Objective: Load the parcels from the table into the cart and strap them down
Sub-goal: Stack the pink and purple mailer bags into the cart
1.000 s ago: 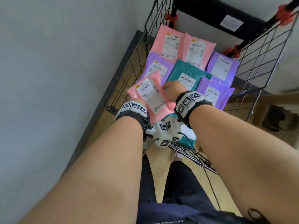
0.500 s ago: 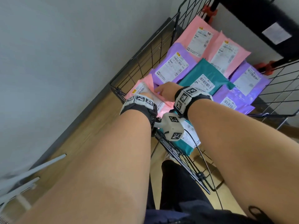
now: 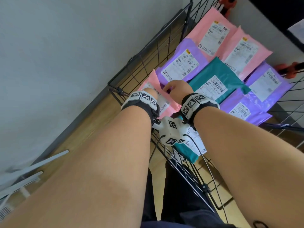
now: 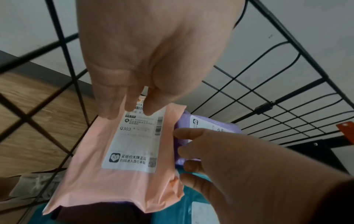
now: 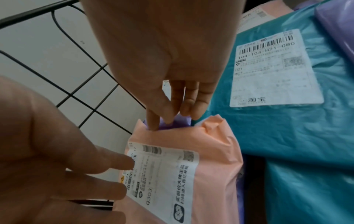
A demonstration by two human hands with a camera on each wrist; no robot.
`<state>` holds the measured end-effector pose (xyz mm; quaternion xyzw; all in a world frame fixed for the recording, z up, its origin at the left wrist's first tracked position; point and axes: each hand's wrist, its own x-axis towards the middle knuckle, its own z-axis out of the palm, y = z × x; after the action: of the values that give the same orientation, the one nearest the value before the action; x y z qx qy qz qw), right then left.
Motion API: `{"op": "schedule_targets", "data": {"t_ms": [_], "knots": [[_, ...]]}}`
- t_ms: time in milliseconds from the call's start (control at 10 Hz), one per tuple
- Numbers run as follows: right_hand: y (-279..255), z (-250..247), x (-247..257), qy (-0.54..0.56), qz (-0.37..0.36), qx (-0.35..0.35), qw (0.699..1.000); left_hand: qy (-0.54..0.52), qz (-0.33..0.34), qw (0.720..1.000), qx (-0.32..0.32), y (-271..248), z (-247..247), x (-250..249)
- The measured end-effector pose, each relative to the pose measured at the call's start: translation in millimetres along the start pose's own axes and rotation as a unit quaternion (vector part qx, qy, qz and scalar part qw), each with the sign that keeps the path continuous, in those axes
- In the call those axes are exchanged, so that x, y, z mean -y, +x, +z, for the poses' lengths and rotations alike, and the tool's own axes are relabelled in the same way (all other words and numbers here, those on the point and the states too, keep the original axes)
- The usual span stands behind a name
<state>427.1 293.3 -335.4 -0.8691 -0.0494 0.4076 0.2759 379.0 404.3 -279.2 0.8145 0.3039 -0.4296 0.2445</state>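
Left hand grip: left hand (image 4: 153,53) has fingers (image 4: 113,103) straight, tips pressed down on the label end of the pink parcel (image 4: 122,159), nothing curled round it.
Right hand grip: right hand (image 5: 166,50) has fingers (image 5: 153,119) straight, pointing down, tips touching the pink parcel's far edge where it meets the purple parcel (image 3: 179,65) behind; whether it pinches anything cannot be told.
Pink parcel place: inside the wire cart (image 3: 148,51), in the near left corner, just beside the side mesh, tilted, its lower end overlapping a teal parcel.
Pink parcels, count: three in the head view, namely the one under the hands and two (image 3: 212,35) (image 3: 243,50) side by side at the far end.
Purple parcels, count: three in the head view: one behind the hands, one (image 3: 266,83) at the right, one (image 3: 243,107) nearer on the right.
Teal parcels, count: two, one (image 3: 218,81) in the middle and one (image 3: 190,148) near the front mesh, partly hidden by the wrist cameras.
Labels: each parcel shows one white printed label; the pink one reads Q303.
Clips: orange clips (image 3: 287,69) on the cart frame; at least two show.
Surroundings: pale wall (image 3: 65,46) left of the cart, wooden floor (image 3: 92,129) below.
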Motion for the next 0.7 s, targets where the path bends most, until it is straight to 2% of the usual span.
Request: {"op": "schedule_targets", "data": {"t_ms": [200,300,400,500,600,700], "knots": [[7,7,-12,0.019,0.037,0.05,0.998,0.089,0.012,0.996,0.012,-9,8,-3],[4,7,-15,0.044,0.049,0.044,0.997,0.06,-0.015,0.998,0.022,-9,9,-4],[-4,5,-15,0.066,0.05,0.02,0.996,0.087,-0.02,0.996,0.025,-2,10,-2],[-16,-3,-18,0.073,0.052,-0.007,0.996,0.084,0.001,0.996,-0.009,-17,6,-6],[-33,-14,-24,0.074,0.053,-0.029,0.995,0.135,0.009,0.991,-0.011,-37,6,-16],[-53,-27,-32,0.088,0.063,-0.048,0.993,0.035,0.025,0.999,-0.027,-58,4,-29]]}}
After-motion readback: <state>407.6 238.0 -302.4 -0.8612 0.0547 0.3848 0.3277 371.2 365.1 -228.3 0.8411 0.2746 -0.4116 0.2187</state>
